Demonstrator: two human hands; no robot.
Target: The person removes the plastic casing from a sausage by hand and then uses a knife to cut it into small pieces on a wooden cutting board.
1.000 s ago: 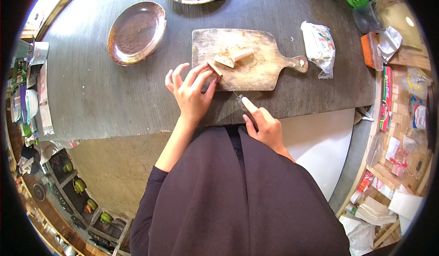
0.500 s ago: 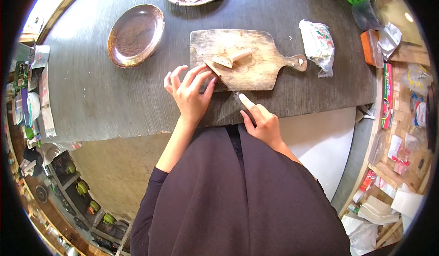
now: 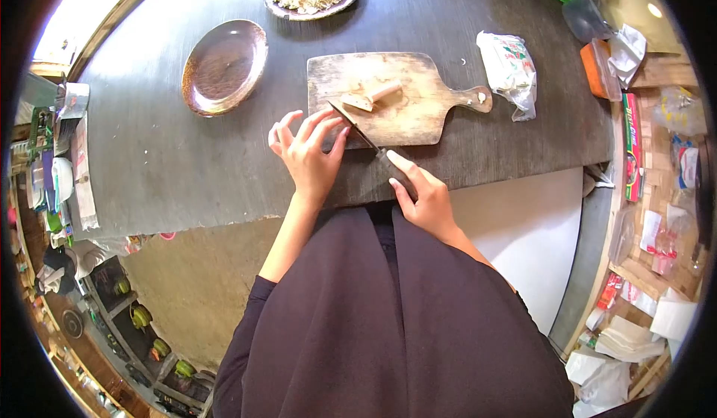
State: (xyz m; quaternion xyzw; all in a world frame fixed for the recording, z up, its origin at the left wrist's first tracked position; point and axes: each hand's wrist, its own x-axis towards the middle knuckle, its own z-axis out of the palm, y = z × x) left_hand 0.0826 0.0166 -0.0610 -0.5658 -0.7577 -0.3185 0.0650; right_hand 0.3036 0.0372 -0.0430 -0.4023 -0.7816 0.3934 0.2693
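My right hand [image 3: 427, 203] grips a knife [image 3: 358, 128] by its dark handle. The blade slants up and left over the front left part of a worn wooden cutting board [image 3: 418, 112]. My left hand [image 3: 310, 160] is at the board's front left edge, thumb and fingers curled together close to the blade. Whatever is between those fingertips is too small and hidden to name. Just beyond the knife tip lie a pale tan, sausage-shaped piece [image 3: 385, 91] and a shorter cut piece [image 3: 357, 101].
A brown oval plate [image 3: 224, 69] sits left of the board. Farther back is a dish [image 3: 314, 16] of pale chopped food. A white plastic packet [image 3: 509, 71] lies right of the board's handle. The dark table's [image 3: 187, 186] front edge runs close to my body.
The knife has turned and shifted slightly, so more of its blade shows beside my left fingertips. My hands stay almost in place, while the view of the table shifts a little.
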